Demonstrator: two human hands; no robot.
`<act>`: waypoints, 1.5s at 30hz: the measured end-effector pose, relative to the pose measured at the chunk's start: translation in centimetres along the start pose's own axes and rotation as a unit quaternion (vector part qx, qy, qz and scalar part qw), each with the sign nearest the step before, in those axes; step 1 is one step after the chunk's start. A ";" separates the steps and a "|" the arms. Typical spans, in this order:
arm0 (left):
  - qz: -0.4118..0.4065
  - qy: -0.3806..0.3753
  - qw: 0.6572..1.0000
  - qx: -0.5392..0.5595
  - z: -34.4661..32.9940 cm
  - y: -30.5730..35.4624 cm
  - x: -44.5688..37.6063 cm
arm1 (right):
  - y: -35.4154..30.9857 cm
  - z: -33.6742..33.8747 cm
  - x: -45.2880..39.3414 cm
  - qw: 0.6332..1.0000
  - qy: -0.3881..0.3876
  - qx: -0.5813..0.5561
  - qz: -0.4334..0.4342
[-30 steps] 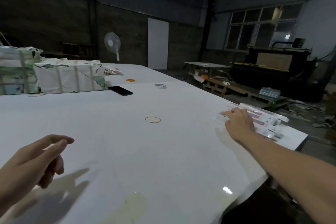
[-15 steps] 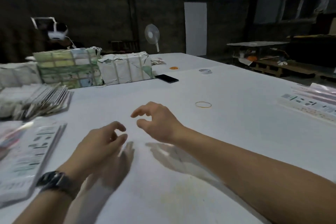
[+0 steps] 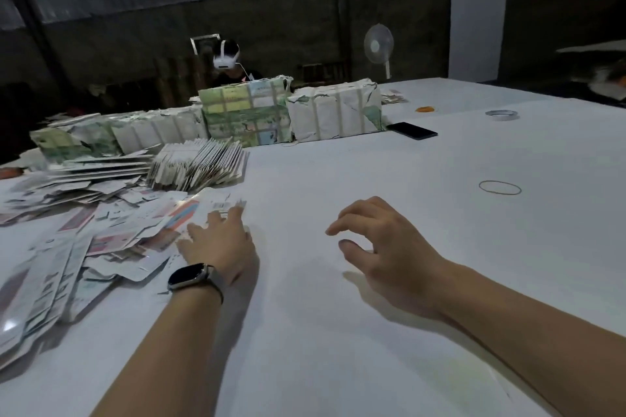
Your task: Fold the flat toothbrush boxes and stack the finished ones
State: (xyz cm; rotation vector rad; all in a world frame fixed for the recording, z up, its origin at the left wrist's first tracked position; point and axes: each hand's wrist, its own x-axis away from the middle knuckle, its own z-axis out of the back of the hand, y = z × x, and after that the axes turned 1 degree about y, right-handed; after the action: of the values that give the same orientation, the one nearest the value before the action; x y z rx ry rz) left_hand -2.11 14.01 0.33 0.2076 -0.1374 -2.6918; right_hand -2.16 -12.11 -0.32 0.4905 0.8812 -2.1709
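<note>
Two bare hands were seen over one large white table (image 3: 406, 281): the left hand (image 3: 220, 244), with one dark-faced wristwatch (image 3: 188, 276) on its wrist, and the right hand (image 3: 382, 244). Flat printed toothbrush boxes (image 3: 111, 234) lay in one loose heap, too many and too blurred to be counted, and one leaning row of stacked white cartons (image 3: 200, 162) was seen behind it. Three strapped paper-wrapped bundles (image 3: 335, 112) could be clearly counted, one thin rubber band (image 3: 500, 187), one black phone (image 3: 411, 130), one tape roll (image 3: 502, 114), one white standing fan (image 3: 378, 44) and one person in a white headset (image 3: 226, 56).
</note>
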 end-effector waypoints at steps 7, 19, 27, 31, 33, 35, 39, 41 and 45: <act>-0.135 0.078 0.986 0.060 -0.1 1.4 0.7 | 0.6 0.0 -0.5 0.999 0.002 -0.009 -0.036; -0.256 0.305 0.814 0.422 4.4 6.5 4.6 | 0.8 0.3 -1.4 0.961 0.103 -0.210 -0.151; -0.156 0.008 0.747 0.646 1.5 9.9 6.6 | -0.1 1.7 -1.5 0.914 0.132 -0.333 -0.189; -0.142 -0.022 0.756 0.639 1.2 10.2 7.1 | -0.2 1.7 -0.9 0.906 0.116 -0.352 -0.204; -0.134 -0.062 0.748 0.647 1.1 10.3 7.4 | -0.3 1.3 -0.8 0.905 0.107 -0.359 -0.200; -0.124 -0.113 0.724 0.669 1.1 10.4 7.7 | -0.5 1.1 -0.7 0.906 0.102 -0.362 -0.195; -0.142 -0.151 0.673 0.710 1.3 10.6 8.2 | -0.4 1.3 -0.7 0.923 0.114 -0.304 -0.206; -0.162 -0.168 0.668 0.706 1.3 10.8 8.4 | -0.4 1.4 -0.7 0.938 0.132 -0.250 -0.199; -0.192 -0.201 0.652 0.705 1.2 10.7 8.6 | -0.7 1.2 -0.6 0.960 0.148 -0.183 -0.154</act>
State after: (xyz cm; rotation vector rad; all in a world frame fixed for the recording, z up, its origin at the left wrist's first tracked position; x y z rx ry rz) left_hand -5.54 0.76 1.85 0.0550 -2.5243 -2.2143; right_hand -2.39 -12.31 1.18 0.5260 1.5792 -2.1628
